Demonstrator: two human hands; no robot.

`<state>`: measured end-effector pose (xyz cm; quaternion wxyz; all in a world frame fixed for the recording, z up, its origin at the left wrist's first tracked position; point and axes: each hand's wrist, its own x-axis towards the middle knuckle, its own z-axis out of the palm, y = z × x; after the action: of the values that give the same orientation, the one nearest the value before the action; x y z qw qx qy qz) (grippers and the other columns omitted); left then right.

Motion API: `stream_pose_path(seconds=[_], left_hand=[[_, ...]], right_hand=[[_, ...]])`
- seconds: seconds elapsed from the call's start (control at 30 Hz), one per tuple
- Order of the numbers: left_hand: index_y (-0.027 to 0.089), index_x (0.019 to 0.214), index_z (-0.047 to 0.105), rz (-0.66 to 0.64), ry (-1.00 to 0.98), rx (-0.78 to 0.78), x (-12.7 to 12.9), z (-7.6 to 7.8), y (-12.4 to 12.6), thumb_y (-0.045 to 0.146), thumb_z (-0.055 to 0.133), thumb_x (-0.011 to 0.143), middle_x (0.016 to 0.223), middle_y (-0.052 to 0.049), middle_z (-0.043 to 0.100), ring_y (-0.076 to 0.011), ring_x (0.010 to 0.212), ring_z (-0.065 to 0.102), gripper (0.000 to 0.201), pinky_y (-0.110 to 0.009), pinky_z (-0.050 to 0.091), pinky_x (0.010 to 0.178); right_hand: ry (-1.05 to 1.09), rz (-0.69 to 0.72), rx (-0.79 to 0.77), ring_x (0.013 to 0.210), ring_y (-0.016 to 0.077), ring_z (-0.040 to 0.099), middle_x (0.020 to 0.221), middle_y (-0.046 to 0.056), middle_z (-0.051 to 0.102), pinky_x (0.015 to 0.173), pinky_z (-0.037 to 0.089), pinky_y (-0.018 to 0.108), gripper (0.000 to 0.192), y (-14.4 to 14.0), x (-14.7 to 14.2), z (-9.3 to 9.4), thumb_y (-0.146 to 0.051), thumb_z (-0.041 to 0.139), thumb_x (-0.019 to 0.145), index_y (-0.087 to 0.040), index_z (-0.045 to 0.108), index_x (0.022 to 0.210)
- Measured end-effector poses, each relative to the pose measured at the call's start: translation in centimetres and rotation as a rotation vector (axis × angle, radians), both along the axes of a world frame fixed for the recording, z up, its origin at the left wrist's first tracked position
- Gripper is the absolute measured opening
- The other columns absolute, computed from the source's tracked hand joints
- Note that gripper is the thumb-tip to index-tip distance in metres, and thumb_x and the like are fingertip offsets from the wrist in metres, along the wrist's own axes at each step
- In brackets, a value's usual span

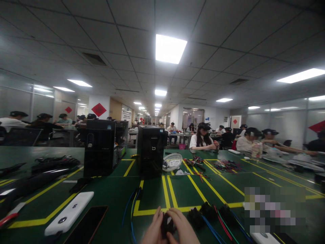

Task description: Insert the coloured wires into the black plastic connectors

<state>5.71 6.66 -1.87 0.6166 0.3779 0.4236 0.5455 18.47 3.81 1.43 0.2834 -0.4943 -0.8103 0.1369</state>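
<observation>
Low in the middle of the head view, my left hand [153, 227] and my right hand [185, 227] are closed around a small black piece [167, 224]. My fingers cover much of it, so its exact kind is hidden. Just left of my hands, blue and yellow-green wires [133, 210] run over the green table. To the right, close to my right hand, lie black plug-like parts [196, 217] with blue wires [213, 227] and red and green wires [224, 225] trailing toward me.
Two black computer cases [99, 149] [151, 150] stand across the table, with a white basket [173, 162] beside one. Loose wires [200, 164] lie beyond. On the left are a white power bank-like device [69, 212], a dark phone [87, 225] and black bundles [50, 169]. A person [201, 140] sits opposite.
</observation>
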Motion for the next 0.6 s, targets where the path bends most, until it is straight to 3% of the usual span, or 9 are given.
stream_pose_path(seconds=[0.1,0.17,0.2,0.27,0.33,0.4,0.47,0.6], left_hand=[[0.018,0.118,0.038,0.060,0.264,0.201,-1.8,1.6,0.2,0.033,0.047,0.071,0.116,-0.012,0.051,-0.0211,0.113,0.043,0.050,-0.035,0.033,0.094],[0.020,0.108,0.048,0.218,0.595,0.431,-3.9,2.1,0.8,0.032,0.044,0.072,0.123,-0.009,0.044,-0.0208,0.117,0.036,0.038,-0.037,0.025,0.099],[0.020,0.100,0.053,0.291,0.736,0.468,-5.1,2.1,1.3,0.032,0.041,0.073,0.124,-0.008,0.043,-0.0215,0.118,0.035,0.032,-0.038,0.024,0.099],[0.020,0.096,0.054,0.426,0.979,0.441,-7.5,1.5,2.3,0.031,0.038,0.073,0.127,-0.010,0.037,-0.0246,0.120,0.031,0.031,-0.045,0.022,0.099],[0.022,0.104,0.051,0.440,1.154,0.365,-9.3,0.6,3.3,0.033,0.034,0.074,0.131,-0.010,0.033,-0.0270,0.122,0.027,0.036,-0.052,0.017,0.098],[0.017,0.114,0.043,0.414,1.188,0.279,-10.5,0.0,3.9,0.036,0.029,0.076,0.130,-0.016,0.032,-0.0278,0.121,0.029,0.045,-0.053,0.022,0.095],[0.019,0.116,0.041,0.368,1.194,0.251,-10.9,-0.3,4.1,0.039,0.029,0.076,0.131,-0.016,0.031,-0.0289,0.121,0.030,0.047,-0.055,0.020,0.094],[0.023,0.106,0.052,0.266,1.180,0.213,-10.9,-0.1,3.8,0.038,0.039,0.071,0.130,-0.013,0.034,-0.0294,0.117,0.036,0.040,-0.056,0.015,0.096]], right_hand=[[-0.012,-0.081,0.029,0.113,0.0192,0.037,0.122,0.011,0.045,0.096,0.027,0.030,0.057,0.5,0.5,-0.7,-0.012,0.044,0.059,-0.012,0.044,0.116],[-0.017,-0.115,0.047,0.111,0.0196,0.040,0.119,0.010,0.047,0.095,0.028,0.030,0.054,0.5,0.7,-0.7,-0.012,0.045,0.058,-0.014,0.048,0.112],[-0.024,-0.125,0.052,0.109,0.0198,0.042,0.117,0.009,0.049,0.094,0.029,0.030,0.052,0.5,0.8,-0.6,-0.012,0.046,0.057,-0.016,0.051,0.109],[-0.053,-0.150,0.044,0.105,0.0206,0.044,0.113,0.008,0.051,0.090,0.031,0.030,0.048,0.3,0.8,-0.4,-0.013,0.048,0.057,-0.019,0.055,0.103],[-0.093,-0.193,0.027,0.103,0.0216,0.045,0.111,0.007,0.053,0.087,0.032,0.032,0.046,0.3,0.9,-0.3,-0.015,0.049,0.057,-0.020,0.055,0.103],[-0.139,-0.238,0.021,0.105,0.0228,0.044,0.113,0.007,0.052,0.087,0.031,0.035,0.047,0.3,1.1,-0.3,-0.015,0.049,0.058,-0.021,0.054,0.105],[-0.167,-0.275,0.032,0.106,0.0231,0.043,0.114,0.008,0.051,0.088,0.030,0.036,0.048,0.3,1.5,-0.3,-0.013,0.048,0.059,-0.021,0.054,0.106],[-0.148,-0.302,0.060,0.100,0.0206,0.048,0.108,0.007,0.055,0.085,0.034,0.032,0.042,0.4,2.5,-0.3,-0.008,0.045,0.061,-0.022,0.057,0.099]])
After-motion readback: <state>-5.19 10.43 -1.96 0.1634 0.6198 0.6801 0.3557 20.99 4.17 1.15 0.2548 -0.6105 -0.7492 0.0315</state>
